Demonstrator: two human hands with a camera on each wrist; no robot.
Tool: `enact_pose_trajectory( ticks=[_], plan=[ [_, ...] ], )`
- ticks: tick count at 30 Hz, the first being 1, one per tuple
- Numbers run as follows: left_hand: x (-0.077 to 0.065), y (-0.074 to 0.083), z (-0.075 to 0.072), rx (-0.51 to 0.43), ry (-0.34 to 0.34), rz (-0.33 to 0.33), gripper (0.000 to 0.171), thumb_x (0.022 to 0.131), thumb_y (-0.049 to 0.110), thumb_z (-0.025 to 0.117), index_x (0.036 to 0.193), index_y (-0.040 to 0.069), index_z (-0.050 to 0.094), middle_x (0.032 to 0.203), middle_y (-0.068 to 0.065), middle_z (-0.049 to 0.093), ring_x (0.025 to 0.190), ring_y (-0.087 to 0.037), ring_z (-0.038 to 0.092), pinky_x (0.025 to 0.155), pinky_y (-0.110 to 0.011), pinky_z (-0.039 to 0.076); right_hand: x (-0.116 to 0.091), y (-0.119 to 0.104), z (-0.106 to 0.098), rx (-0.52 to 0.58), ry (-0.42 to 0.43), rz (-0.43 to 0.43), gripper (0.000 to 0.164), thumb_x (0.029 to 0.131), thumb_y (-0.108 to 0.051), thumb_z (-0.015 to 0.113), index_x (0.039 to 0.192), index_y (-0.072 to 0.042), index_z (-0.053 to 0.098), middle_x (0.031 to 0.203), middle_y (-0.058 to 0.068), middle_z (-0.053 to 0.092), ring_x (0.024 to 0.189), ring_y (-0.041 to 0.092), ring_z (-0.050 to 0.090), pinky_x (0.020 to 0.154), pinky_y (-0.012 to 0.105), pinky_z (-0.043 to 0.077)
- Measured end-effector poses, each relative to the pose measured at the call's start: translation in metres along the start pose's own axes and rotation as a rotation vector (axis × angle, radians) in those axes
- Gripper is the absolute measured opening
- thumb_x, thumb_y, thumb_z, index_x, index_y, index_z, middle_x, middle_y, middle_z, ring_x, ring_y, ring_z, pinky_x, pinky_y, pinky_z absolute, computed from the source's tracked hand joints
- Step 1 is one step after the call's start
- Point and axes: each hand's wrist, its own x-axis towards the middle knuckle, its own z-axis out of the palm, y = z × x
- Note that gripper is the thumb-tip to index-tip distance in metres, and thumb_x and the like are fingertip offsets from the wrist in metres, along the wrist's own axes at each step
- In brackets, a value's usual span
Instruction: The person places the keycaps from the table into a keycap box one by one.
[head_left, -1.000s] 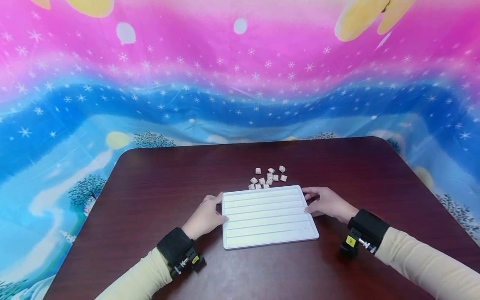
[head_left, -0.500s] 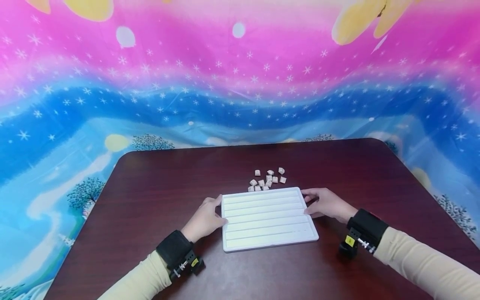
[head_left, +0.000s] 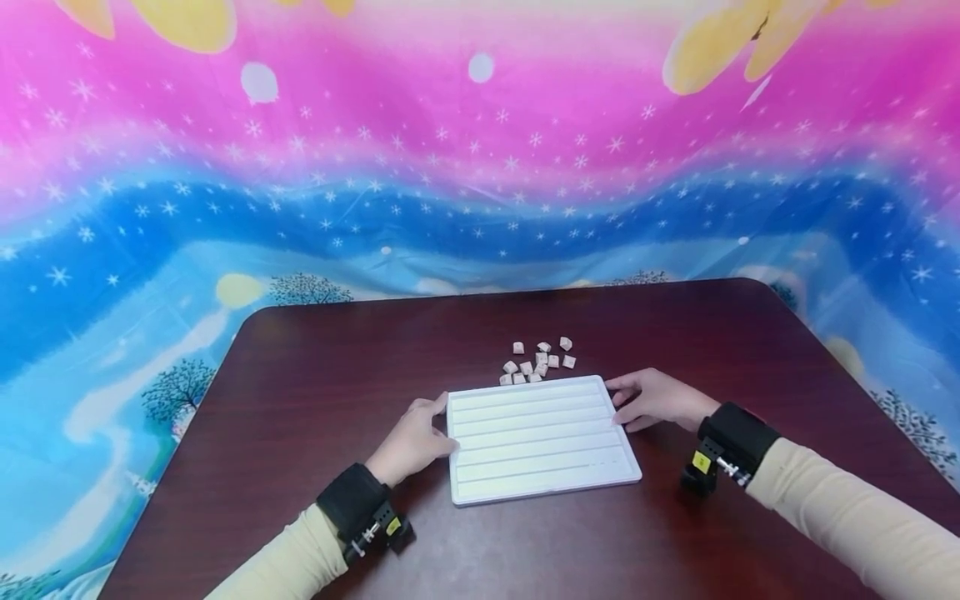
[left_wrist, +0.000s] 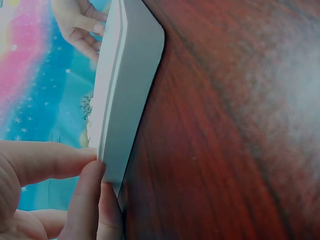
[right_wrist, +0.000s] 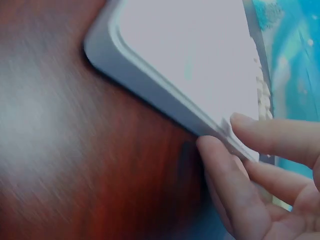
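Note:
A white rectangular board (head_left: 542,439) with long parallel ridges lies on the table in front of me. My left hand (head_left: 407,444) pinches its left edge, thumb on the rim. In the left wrist view, fingers reach along the board's plain side wall (left_wrist: 135,75). At the opposite edge my right hand (head_left: 658,397) grips near the far right corner. The right wrist view has thumb and fingers on either side of the board's rim (right_wrist: 165,95). Just beyond the far edge lie several small pale keycaps (head_left: 542,358), scattered; their markings are too small to read.
The dark reddish-brown table (head_left: 360,342) has rounded far corners. Behind and beside it hangs a pink and blue printed cloth (head_left: 450,192). Black straps with small cameras sit on both wrists, the left strap (head_left: 352,500) and the right strap (head_left: 738,437).
The head view has shifted slightly. My right wrist sits a little higher beside the board. Both hands keep their hold, and the keycaps lie as before.

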Motion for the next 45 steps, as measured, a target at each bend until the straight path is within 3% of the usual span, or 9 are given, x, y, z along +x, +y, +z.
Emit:
enact_pose_trajectory(
  ticks=[7, 10, 14, 21, 25, 31, 45],
  plan=[
    [0.001, -0.002, -0.002, -0.004, 0.016, 0.008, 0.080, 0.084, -0.005, 0.075, 0.152, -0.013, 0.035, 0.142, -0.033, 0.044, 0.077, -0.016, 0.060, 0.067, -0.030, 0.051, 0.014, -0.009, -0.018, -0.107, -0.033, -0.017, 0.058, 0.090, 0.001, 0.075, 0.141, 0.015, 0.051, 0.112, 0.020, 0.064, 0.095, 0.025, 0.067, 0.085, 0.041, 0.059],
    [0.000, -0.003, -0.001, -0.001, 0.022, 0.007, 0.080, 0.084, -0.005, 0.075, 0.152, -0.012, 0.035, 0.141, -0.032, 0.044, 0.077, -0.016, 0.059, 0.066, -0.030, 0.051, 0.020, -0.015, -0.026, -0.130, -0.018, -0.061, 0.054, 0.091, 0.003, 0.073, 0.139, 0.014, 0.053, 0.114, 0.023, 0.064, 0.097, 0.026, 0.068, 0.085, 0.041, 0.058],
    [-0.001, -0.003, -0.002, 0.007, 0.032, -0.002, 0.079, 0.084, -0.005, 0.075, 0.152, -0.012, 0.035, 0.141, -0.032, 0.044, 0.076, -0.017, 0.057, 0.065, -0.030, 0.050, 0.031, -0.026, -0.033, -0.244, 0.045, -0.195, 0.047, 0.091, 0.004, 0.071, 0.135, 0.013, 0.058, 0.114, 0.024, 0.066, 0.098, 0.028, 0.068, 0.085, 0.041, 0.057],
    [-0.001, -0.007, -0.001, 0.011, 0.033, 0.004, 0.079, 0.084, -0.005, 0.075, 0.152, -0.012, 0.036, 0.141, -0.032, 0.045, 0.076, -0.016, 0.057, 0.066, -0.031, 0.051, 0.054, -0.048, -0.030, -0.587, 0.165, -0.475, 0.035, 0.088, 0.013, 0.070, 0.122, 0.007, 0.070, 0.109, 0.019, 0.069, 0.099, 0.033, 0.066, 0.086, 0.045, 0.056],
    [0.000, -0.008, 0.000, 0.010, 0.030, 0.010, 0.079, 0.084, -0.005, 0.076, 0.152, -0.012, 0.036, 0.140, -0.032, 0.045, 0.076, -0.016, 0.057, 0.067, -0.031, 0.051, 0.071, -0.055, -0.024, -0.715, 0.182, -0.560, 0.032, 0.086, 0.017, 0.068, 0.115, 0.004, 0.075, 0.104, 0.015, 0.069, 0.095, 0.030, 0.066, 0.085, 0.044, 0.056],
    [0.001, -0.006, 0.003, 0.000, 0.012, 0.007, 0.079, 0.086, -0.004, 0.075, 0.154, -0.010, 0.034, 0.143, -0.031, 0.043, 0.077, -0.016, 0.058, 0.068, -0.031, 0.051, 0.088, -0.054, -0.018, -0.739, 0.178, -0.559, 0.033, 0.086, 0.020, 0.063, 0.110, 0.003, 0.077, 0.105, 0.014, 0.068, 0.095, 0.031, 0.065, 0.083, 0.043, 0.055],
    [0.001, -0.001, 0.004, 0.000, 0.017, -0.008, 0.079, 0.086, -0.004, 0.074, 0.154, -0.009, 0.035, 0.144, -0.030, 0.042, 0.071, -0.015, 0.055, 0.065, -0.030, 0.048, 0.104, -0.047, -0.011, -0.806, 0.164, -0.555, 0.035, 0.086, 0.023, 0.059, 0.104, 0.000, 0.078, 0.105, 0.013, 0.067, 0.102, 0.034, 0.065, 0.088, 0.044, 0.055]
  ],
)
